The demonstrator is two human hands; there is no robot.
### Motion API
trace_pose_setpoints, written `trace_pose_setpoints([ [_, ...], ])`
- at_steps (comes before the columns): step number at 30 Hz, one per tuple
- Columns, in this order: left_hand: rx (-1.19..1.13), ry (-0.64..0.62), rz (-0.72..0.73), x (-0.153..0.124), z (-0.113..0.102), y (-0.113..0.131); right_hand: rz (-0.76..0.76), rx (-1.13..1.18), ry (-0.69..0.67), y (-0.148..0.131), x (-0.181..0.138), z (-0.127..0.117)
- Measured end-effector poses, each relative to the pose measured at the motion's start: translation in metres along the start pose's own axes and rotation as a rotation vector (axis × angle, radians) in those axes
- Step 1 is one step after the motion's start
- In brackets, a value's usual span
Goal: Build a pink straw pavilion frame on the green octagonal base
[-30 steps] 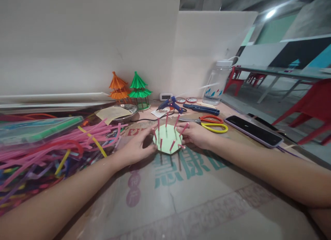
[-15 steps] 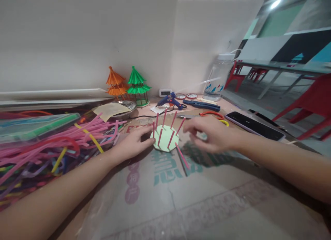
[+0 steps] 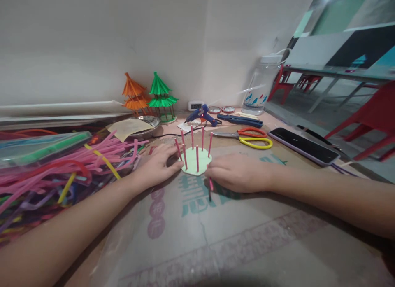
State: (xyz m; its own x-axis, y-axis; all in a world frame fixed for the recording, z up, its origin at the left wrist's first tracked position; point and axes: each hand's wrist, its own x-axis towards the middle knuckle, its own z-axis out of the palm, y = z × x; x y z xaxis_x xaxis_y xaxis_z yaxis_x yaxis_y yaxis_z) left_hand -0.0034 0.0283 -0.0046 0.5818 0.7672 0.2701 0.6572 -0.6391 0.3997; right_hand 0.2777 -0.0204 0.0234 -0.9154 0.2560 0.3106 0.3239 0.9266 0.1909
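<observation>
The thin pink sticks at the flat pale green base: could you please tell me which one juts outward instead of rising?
The thin pink stick poking out below the right hand; the seven others visible rise from the flat pale green base.

Between my fingers (image 3: 175, 166), the pale green base (image 3: 204, 160) looks like matt card, its pink sticks (image 3: 198, 157) smooth. From there, at twelve o'clock, the glue gun (image 3: 200, 114) is blue plastic; at two, the scissors' blades (image 3: 226, 135) are metal; at three, the phone (image 3: 304, 146) is glossy black. At six, the cardboard (image 3: 191, 246) has a film-like sheen.
</observation>
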Motion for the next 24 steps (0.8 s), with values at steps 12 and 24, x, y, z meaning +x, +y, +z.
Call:
trace_pose_setpoints([
  [12,0.063,-0.022,-0.008,0.002,0.002,0.003,0.702,0.620,0.353,0.001,-0.004,0.010],
  [24,0.099,0.060,-0.034,0.002,-0.001,0.001,0.779,1.145,0.833,0.000,0.012,-0.050],
])
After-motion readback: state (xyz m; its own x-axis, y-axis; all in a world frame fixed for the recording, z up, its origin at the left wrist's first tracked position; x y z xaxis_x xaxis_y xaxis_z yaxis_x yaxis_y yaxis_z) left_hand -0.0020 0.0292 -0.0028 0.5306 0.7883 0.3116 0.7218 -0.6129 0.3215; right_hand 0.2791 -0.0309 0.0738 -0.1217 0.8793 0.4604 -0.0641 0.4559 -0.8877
